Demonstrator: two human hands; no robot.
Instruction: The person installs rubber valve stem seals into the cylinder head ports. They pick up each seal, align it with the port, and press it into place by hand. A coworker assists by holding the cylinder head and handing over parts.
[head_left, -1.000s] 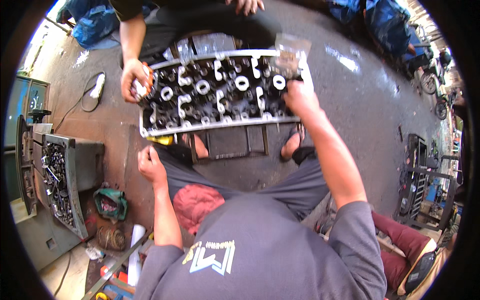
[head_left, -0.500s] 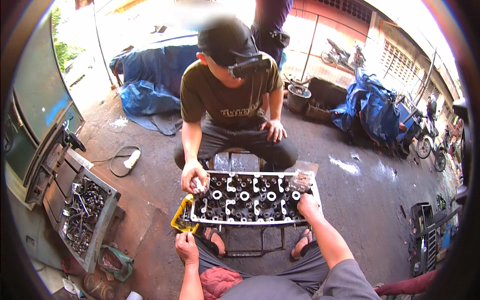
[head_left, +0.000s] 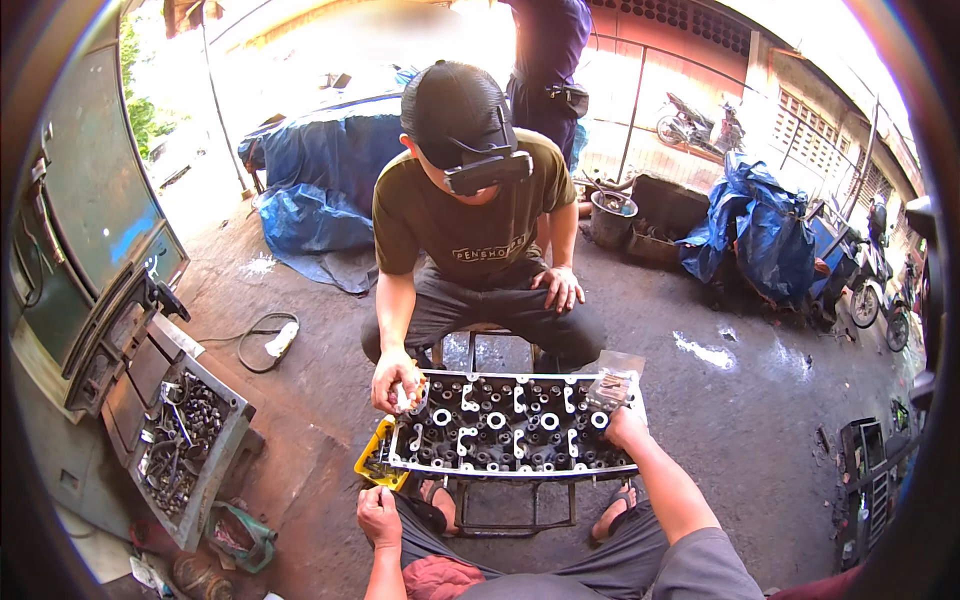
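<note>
An engine cylinder head [head_left: 497,421], dark inside with a pale metal rim, rests on a low metal stand [head_left: 515,521] in front of me. My right hand [head_left: 625,428] reaches to its right end with fingers curled down; the fingertips are hidden. Beside that hand, a clear plastic bag [head_left: 613,382] of small brownish metal parts lies on the corner. My left hand [head_left: 378,516] is closed just below a yellow container [head_left: 372,455]; whatever it may hold is too small to see. Across from me, a co-worker's hand [head_left: 398,385] grips a whitish and orange bundle at the left end.
The co-worker [head_left: 470,220] sits facing me. At left stands a grey bin [head_left: 190,530] full of metal engine parts [head_left: 182,430]. A cable [head_left: 250,340] lies on the floor. Blue tarps [head_left: 330,160] cover things behind, near a bucket [head_left: 612,215]. A black grille-like part [head_left: 868,480] lies right.
The whole scene sits lower and slightly to the right in the picture as my view tilts. Both my hands and the co-worker's hand keep nearly the same places around the cylinder head.
</note>
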